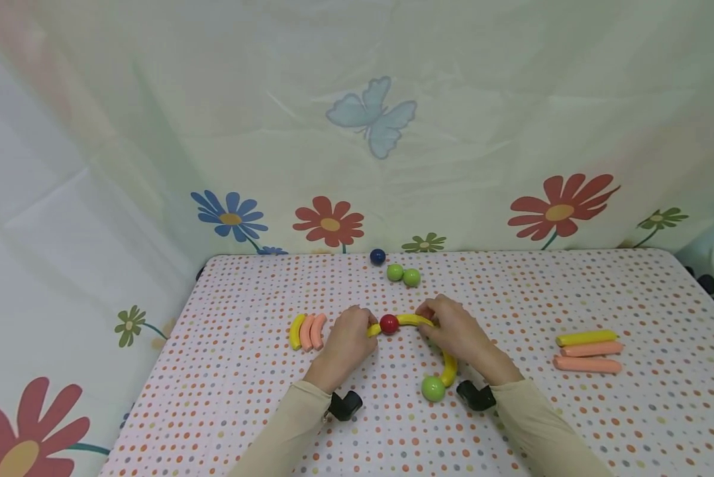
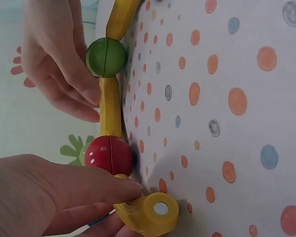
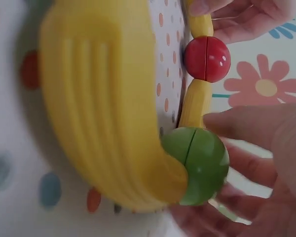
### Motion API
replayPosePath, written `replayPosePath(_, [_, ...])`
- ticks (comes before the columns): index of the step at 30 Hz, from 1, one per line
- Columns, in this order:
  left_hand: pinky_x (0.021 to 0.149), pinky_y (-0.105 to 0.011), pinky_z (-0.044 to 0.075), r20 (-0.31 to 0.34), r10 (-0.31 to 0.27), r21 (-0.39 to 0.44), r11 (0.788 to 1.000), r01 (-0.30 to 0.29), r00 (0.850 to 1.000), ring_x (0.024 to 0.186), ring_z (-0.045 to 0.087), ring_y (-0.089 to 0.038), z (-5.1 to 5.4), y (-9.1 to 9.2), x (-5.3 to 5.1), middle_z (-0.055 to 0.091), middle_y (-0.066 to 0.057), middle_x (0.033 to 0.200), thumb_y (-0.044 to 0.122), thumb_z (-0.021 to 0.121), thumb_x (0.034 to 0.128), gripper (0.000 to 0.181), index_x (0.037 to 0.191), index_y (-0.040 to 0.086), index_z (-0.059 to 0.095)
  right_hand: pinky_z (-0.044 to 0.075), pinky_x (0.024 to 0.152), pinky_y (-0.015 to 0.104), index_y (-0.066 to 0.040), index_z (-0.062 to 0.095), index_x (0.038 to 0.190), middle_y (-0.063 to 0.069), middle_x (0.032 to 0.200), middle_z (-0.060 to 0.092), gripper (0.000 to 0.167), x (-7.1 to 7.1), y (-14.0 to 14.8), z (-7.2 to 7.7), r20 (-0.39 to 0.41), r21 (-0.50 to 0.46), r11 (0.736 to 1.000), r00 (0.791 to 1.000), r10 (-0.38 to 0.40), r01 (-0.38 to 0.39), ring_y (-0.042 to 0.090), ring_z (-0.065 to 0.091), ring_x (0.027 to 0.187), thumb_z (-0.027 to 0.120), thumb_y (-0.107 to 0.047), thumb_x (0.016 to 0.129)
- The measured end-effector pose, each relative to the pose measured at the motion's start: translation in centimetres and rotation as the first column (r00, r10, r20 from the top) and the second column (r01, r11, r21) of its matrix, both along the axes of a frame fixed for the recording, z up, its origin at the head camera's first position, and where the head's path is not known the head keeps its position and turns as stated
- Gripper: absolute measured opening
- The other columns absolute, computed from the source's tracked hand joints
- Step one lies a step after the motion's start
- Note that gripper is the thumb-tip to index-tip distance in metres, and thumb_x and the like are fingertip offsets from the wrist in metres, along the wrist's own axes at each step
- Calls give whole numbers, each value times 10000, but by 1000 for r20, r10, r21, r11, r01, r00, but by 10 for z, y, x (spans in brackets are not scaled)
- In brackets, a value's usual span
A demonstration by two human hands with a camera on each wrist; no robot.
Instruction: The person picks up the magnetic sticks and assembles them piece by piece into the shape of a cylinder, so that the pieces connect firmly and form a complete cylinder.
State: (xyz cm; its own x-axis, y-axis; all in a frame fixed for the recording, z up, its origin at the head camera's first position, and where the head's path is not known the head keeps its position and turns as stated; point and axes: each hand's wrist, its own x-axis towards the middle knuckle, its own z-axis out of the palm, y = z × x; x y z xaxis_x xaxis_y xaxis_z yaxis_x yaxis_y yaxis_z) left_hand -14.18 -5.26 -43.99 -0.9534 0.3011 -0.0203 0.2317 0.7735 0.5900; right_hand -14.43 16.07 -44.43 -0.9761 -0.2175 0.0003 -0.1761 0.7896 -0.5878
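Observation:
A chain of yellow curved rods and coloured balls lies on the dotted tabletop. My left hand [image 1: 348, 338] pinches the yellow curved rod [image 2: 148, 219] at its left end, whose silver tip faces the left wrist camera. Beside that hand a red ball [image 1: 389, 324] joins this rod to a second yellow rod [image 1: 410, 319]. My right hand [image 1: 455, 328] holds a green ball [image 3: 207, 165] between thumb and fingers; in the head view the hand hides it. From that ball a third yellow curved rod [image 1: 449, 369] bends toward me, ending at another green ball [image 1: 433, 389].
Left of my hands lie a short yellow curved rod [image 1: 297, 332] and two pink curved rods [image 1: 317, 331]. Toward the back sit a dark blue ball [image 1: 377, 257] and two green balls [image 1: 395, 272]. Straight rods, one yellow [image 1: 586, 338] and two pink [image 1: 587, 364], lie at right.

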Motion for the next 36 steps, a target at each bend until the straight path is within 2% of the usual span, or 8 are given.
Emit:
replayPosePath(3, [741,-301,542,18,0,9,1000,0,1000,824,579,-192,0,0,-1,683,-129,998,-83,747,849,214,1061,-58,726,539,846,451,-22,720,1121,75,1046,621,175,8,4,6,-96,-5,996,991,88,-89,264,592,985,749,-57,952])
replayPosePath(5, [735,-297,535,41,4,11,1000,-5,999,822,572,-189,0,-1,-2,692,-135,1019,-57,745,874,208,1081,-59,726,552,867,453,-53,724,1118,45,1066,632,170,15,9,13,-113,-9,982,976,187,-189,255,612,1018,762,-93,957])
replayPosePath(9, [642,-265,487,90,10,32,999,-12,996,755,558,-179,0,-3,-3,702,-139,1045,-23,725,913,213,1122,-65,723,562,871,405,-152,736,1127,-54,1101,640,248,30,23,26,5,20,910,910,414,-414,162,621,1011,827,-260,923])
replayPosePath(12, [579,-241,446,117,0,69,998,-8,993,683,545,-160,0,-5,-5,706,-132,1028,-31,712,921,222,1138,-74,722,562,890,379,-233,736,1129,-127,1124,608,351,40,31,26,73,69,853,855,513,-517,96,592,1021,910,-270,827])
replayPosePath(17, [624,-248,471,128,-21,109,994,7,992,717,555,-141,0,-8,-8,694,-77,945,-21,733,926,193,1116,-56,741,556,858,386,-258,741,1116,-168,1089,604,395,49,34,14,8,134,815,823,568,-563,42,575,983,927,-151,784])
replayPosePath(22, [669,-239,488,151,-23,116,993,5,988,752,562,-115,-2,-10,-11,670,-33,910,24,770,928,156,1077,-20,755,529,804,352,-204,748,1100,-146,1038,627,320,51,23,7,-101,145,804,800,592,-576,2,552,904,905,-181,823])
replayPosePath(25, [636,-223,478,178,-22,128,992,-1,984,721,563,-106,-1,-10,-14,661,-29,893,40,783,927,154,1067,-16,752,506,748,283,-174,743,1095,-137,1009,624,297,52,9,4,-121,125,815,807,578,-565,-19,514,842,893,-205,840])
replayPosePath(36, [589,-186,451,229,-2,95,995,-20,973,677,550,-76,1,-8,-21,630,2,811,42,778,934,129,1043,-22,749,488,680,227,-110,720,1019,-72,931,637,323,51,-46,-7,-180,73,910,892,415,-408,10,507,773,918,-219,789])
